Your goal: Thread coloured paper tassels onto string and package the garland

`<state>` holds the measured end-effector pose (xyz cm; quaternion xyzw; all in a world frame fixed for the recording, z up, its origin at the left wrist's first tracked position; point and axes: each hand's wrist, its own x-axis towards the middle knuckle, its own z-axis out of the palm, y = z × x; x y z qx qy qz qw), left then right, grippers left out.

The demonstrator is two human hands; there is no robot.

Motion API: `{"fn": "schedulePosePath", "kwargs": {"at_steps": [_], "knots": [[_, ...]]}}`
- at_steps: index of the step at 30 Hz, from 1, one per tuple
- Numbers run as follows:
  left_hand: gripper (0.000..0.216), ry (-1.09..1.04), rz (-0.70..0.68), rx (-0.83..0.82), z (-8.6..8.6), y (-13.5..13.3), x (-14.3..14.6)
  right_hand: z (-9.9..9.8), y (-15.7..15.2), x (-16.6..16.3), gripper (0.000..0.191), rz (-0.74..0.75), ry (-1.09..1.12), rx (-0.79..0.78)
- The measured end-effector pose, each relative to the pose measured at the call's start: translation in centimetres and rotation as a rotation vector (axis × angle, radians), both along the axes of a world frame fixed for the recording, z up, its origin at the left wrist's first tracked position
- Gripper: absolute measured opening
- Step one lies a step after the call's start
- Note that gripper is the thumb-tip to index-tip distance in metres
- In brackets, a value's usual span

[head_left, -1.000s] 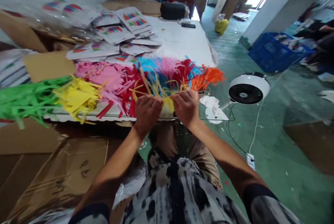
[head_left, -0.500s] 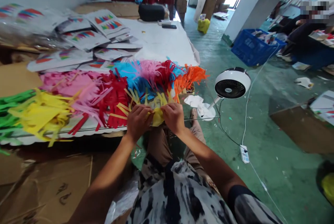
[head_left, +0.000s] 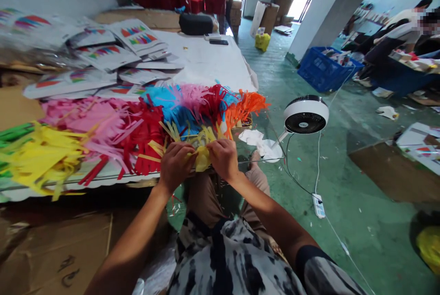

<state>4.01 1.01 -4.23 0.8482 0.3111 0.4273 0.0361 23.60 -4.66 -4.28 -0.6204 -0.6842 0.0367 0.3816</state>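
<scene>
My left hand [head_left: 176, 165] and my right hand [head_left: 223, 159] are both closed on a yellow fringed paper tassel [head_left: 202, 157], held between them at the near edge of the white table [head_left: 213, 63]. Its yellow strips fan upward over a row of tassels lying on the table: red [head_left: 147, 134], blue [head_left: 178, 114], pink [head_left: 85, 114], orange [head_left: 245, 105], another yellow pile [head_left: 37, 155] and green [head_left: 13, 132] at the far left.
Packets with coloured prints [head_left: 103, 54] are heaped at the table's back left. A small white fan [head_left: 305, 115] stands on the green floor to the right, its cord running to a power strip [head_left: 318, 205]. Cardboard [head_left: 51, 249] lies lower left. People sit by a blue crate [head_left: 325, 70] at far right.
The view has swung slightly right and down. Both hands have stayed together on the yellow tassel, drawing a little closer to the table edge as the strips bunch up.
</scene>
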Motion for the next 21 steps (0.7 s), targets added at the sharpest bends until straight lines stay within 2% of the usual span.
{"fn": "schedulePosePath", "kwargs": {"at_steps": [4, 7, 10, 13, 16, 18, 19, 21], "knots": [[0.01, -0.032, 0.014, -0.02, 0.3, -0.1, 0.1, 0.5, 0.1, 0.4, 0.017, 0.023, -0.011, -0.012], [0.012, -0.041, 0.032, -0.109, 1.0, -0.1, 0.0, 1.6, 0.7, 1.3, 0.016, 0.081, -0.039, -0.033], [0.012, -0.053, 0.057, -0.213, 2.3, 0.4, -0.3, 3.1, 2.0, 2.6, 0.011, 0.175, -0.075, -0.057], [0.017, -0.054, 0.032, -0.348, 4.0, 2.0, -0.5, 5.0, 4.0, 4.1, 0.01, 0.259, -0.096, -0.076], [0.019, -0.01, -0.008, -0.491, 6.5, 5.1, -0.8, 7.9, 7.1, 5.3, 0.014, 0.302, -0.107, -0.089], [0.019, -0.005, 0.033, -0.501, 9.2, 7.5, -0.9, 10.9, 9.3, 5.7, 0.017, 0.265, -0.142, -0.066], [0.017, -0.01, 0.067, -0.441, 10.8, 8.5, -1.1, 12.8, 10.1, 5.7, 0.017, 0.224, -0.161, -0.021], [0.016, -0.033, 0.145, -0.175, 14.4, 9.7, -1.4, 16.6, 10.8, 5.4, 0.022, 0.181, -0.189, 0.132]]}}
